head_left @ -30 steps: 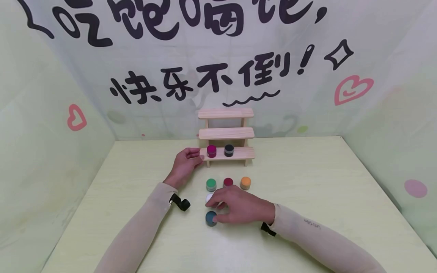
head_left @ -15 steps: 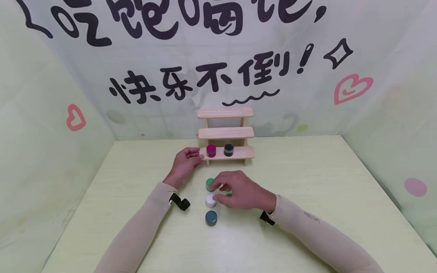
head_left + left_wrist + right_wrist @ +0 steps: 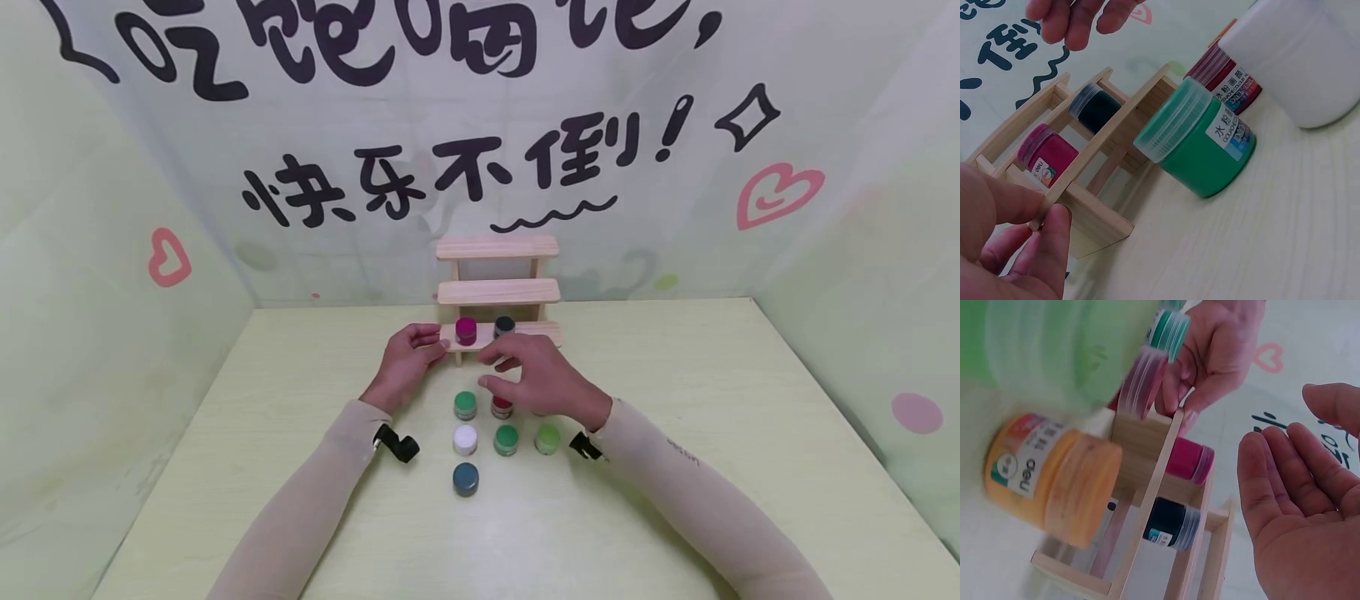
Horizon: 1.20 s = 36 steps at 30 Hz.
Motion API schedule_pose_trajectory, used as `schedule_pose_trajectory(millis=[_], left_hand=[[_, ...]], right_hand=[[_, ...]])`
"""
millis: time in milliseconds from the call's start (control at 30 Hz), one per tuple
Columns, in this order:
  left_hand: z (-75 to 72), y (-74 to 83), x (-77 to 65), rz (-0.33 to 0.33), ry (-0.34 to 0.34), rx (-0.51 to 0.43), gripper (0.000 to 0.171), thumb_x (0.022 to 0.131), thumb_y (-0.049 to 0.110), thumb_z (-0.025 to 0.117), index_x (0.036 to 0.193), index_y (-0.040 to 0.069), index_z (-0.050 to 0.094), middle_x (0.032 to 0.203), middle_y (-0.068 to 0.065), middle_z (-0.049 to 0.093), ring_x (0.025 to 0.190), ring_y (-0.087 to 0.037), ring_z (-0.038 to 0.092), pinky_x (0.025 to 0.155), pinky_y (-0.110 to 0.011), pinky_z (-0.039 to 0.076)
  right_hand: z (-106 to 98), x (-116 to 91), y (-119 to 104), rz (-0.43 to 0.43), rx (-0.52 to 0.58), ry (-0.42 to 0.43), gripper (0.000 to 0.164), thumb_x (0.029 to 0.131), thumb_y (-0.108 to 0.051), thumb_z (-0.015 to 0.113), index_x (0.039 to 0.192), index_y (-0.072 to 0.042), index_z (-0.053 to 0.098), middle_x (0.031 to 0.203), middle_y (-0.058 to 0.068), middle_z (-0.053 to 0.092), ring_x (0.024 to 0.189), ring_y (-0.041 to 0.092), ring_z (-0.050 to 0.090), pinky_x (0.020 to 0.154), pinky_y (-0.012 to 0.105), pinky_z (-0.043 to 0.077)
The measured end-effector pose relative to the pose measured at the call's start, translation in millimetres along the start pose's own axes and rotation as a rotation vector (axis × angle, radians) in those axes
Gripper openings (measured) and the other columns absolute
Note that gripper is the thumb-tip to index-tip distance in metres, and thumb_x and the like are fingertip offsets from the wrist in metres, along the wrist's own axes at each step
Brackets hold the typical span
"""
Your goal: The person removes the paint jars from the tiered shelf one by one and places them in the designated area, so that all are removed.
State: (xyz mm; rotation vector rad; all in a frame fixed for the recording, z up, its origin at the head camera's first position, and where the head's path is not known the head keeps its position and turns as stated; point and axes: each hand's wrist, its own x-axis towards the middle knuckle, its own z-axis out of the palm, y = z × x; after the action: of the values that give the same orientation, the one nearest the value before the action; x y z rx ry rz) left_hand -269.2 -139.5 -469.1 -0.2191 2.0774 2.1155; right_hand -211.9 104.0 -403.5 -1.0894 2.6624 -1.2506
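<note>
A three-step wooden stand (image 3: 498, 292) stands at the back of the table. My left hand (image 3: 405, 362) pinches the left end of its lowest step between thumb and fingers, plainly seen in the left wrist view. On that step sit a magenta paint jar (image 3: 466, 332) and a black paint jar (image 3: 1166, 523). My right hand (image 3: 543, 375) hovers just in front of the stand, fingers loosely bent and holding nothing; in the head view it partly covers the black jar. Below it are a green paint jar (image 3: 465, 405) and a dark red paint jar (image 3: 501, 410).
Nearer me stand a white jar (image 3: 465, 439), a second green jar (image 3: 506, 440), a light green jar (image 3: 547, 438) and a dark blue jar (image 3: 466, 479). An orange jar (image 3: 1054, 478) shows in the right wrist view. A printed cloth backdrop (image 3: 375, 267) rises behind the table.
My right hand has moved away from me, from above the blue and white jars to the front of the stand. The left hand keeps its hold, and the jars stay put.
</note>
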Motion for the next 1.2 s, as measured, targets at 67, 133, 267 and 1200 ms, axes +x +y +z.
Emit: schedule_pose_trajectory(millis=[67,133,267,1200], left_hand=[[0.2,0.4,-0.1,-0.001,0.002,-0.004,0.041,0.099,0.002,0.072,0.138,0.003,0.060,0.132,-0.016,0.064,0.114,-0.023,0.066,0.102,-0.032,0.063],[0.2,0.7,-0.6,-0.003,0.004,-0.005,0.041,0.099,0.002,0.072,0.138,0.004,0.059,0.132,-0.016,0.063,0.114,-0.023,0.066,0.102,-0.033,0.063],[0.2,1.1,-0.5,-0.003,0.004,-0.019,0.041,0.099,0.000,0.071,0.138,0.003,0.059,0.131,-0.016,0.063,0.114,-0.024,0.066,0.103,-0.035,0.063],[-1.2,-2.2,3.2,0.002,-0.002,-0.038,0.042,0.097,-0.001,0.072,0.137,0.001,0.059,0.129,-0.016,0.063,0.111,-0.021,0.066,0.099,-0.031,0.064]], right_hand=[[-2,3,4,0.000,0.013,0.020,0.028,0.093,-0.014,0.083,0.119,-0.007,0.074,0.118,0.007,0.077,0.106,0.029,0.074,0.092,0.044,0.067],[-4,6,7,-0.009,0.024,0.043,0.027,0.093,-0.012,0.082,0.118,-0.006,0.074,0.116,0.008,0.077,0.105,0.029,0.075,0.091,0.043,0.068],[-7,11,14,-0.024,0.026,0.094,0.025,0.092,-0.006,0.081,0.116,-0.004,0.074,0.114,0.013,0.077,0.103,0.029,0.075,0.090,0.039,0.068],[-15,32,51,0.117,0.021,0.159,0.028,0.095,-0.005,0.078,0.123,-0.002,0.074,0.122,0.013,0.074,0.113,0.027,0.073,0.099,0.035,0.064]])
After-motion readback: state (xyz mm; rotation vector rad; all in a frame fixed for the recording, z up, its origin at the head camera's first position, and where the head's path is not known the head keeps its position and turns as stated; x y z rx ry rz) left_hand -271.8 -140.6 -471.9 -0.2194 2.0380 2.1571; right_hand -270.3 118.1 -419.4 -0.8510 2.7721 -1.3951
